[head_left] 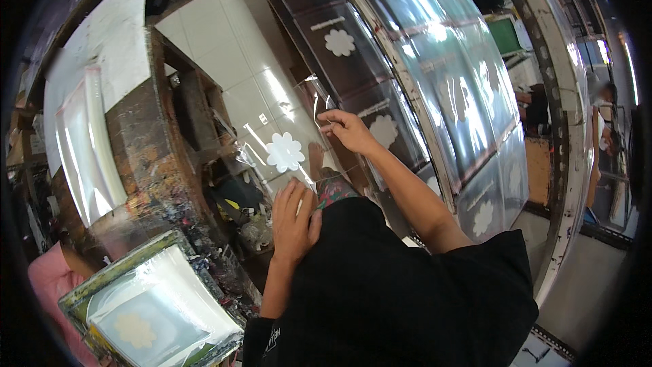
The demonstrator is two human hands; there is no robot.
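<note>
A clear plastic sheet with a white flower print [285, 152] hangs between my two hands, over the tiled floor. My left hand [293, 221] pinches its near edge just below the flower, fingers close together. At the sheet's right side, my right hand [350, 132] is closed on the edge with thumb and fingers. Right of that hand stands a rack [380, 27] covered with similar clear sheets, each printed with a white flower [339, 43]. The sheet's outline is hard to follow because it is see-through and shiny.
On the left is a paint-stained wooden table [149, 156] bearing a stack of clear sheets [88, 149] and a white board [112, 34]. A printing screen frame [85, 285] with a flower shape lies at the lower left. A person in pink [51, 278] is beside it.
</note>
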